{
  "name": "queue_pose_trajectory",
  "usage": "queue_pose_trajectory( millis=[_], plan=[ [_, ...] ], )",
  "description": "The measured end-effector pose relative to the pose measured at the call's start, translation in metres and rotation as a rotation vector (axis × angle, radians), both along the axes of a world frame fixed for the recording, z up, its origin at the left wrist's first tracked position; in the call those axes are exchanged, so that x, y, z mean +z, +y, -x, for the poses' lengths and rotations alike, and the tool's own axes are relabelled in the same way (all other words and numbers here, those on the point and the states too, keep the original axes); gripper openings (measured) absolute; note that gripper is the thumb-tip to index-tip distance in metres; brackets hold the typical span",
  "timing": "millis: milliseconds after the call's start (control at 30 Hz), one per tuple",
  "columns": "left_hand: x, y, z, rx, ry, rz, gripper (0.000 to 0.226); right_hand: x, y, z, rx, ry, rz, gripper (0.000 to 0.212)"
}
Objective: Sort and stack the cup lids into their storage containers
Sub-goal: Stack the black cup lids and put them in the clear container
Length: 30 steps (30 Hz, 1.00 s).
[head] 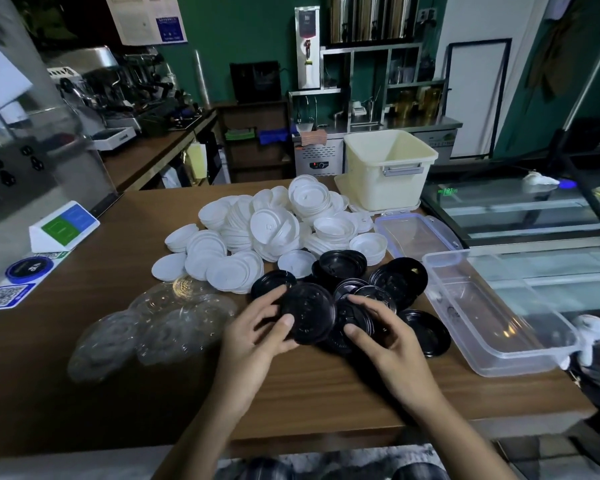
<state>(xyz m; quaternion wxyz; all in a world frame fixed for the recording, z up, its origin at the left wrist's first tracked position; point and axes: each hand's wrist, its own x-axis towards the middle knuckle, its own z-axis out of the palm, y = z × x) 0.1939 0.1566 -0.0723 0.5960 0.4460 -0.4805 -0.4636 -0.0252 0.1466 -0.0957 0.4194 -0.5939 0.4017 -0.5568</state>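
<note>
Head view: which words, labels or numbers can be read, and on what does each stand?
No text can be read.
Wall poster: print too blurred.
Tent card, green and blue panels: too small.
QR sticker: code only, words blurred.
Round blue sticker: blurred.
Green glowing display: blurred.

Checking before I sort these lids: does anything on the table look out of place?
A gold-looking lid sits among the clear lids, and a small gold fleck lies on the black lids; what either is, I cannot tell.
</note>
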Motion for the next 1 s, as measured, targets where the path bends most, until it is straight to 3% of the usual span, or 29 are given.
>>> queue_pose_trajectory(
  millis=[100,233,433,600,800,900,1000],
  plan=[
    [-0.011,0.003,0.013,-0.054,-0.024,-0.022,0.039,0.003,0.002,-0.001,0.003,0.003,-0.012,0.035],
    [-0.029,0.002,0.020,0.037,-0.201,0.054,0.032,0.007,0.004,0.000,0.033,-0.067,-0.084,0.027],
    [-0.032,0.008,0.025,0.080,-0.373,0.105,0.031,0.008,0.007,-0.003,0.023,-0.015,-0.028,0.033],
    [-0.029,0.004,0.024,0.037,-0.214,0.100,0.023,0.008,0.010,-0.001,0.061,-0.030,-0.021,0.038],
    [-0.030,0.002,0.021,-0.044,-0.189,0.089,0.024,0.008,0.009,-0.001,0.070,0.011,-0.016,0.039],
    [-0.031,0.001,0.021,-0.060,-0.232,0.115,0.025,0.006,0.009,-0.001,0.056,0.008,0.003,0.038],
    [-0.028,-0.002,0.018,-0.024,-0.437,0.204,0.021,0.003,0.006,0.001,0.016,-0.017,0.025,0.036]
  ],
)
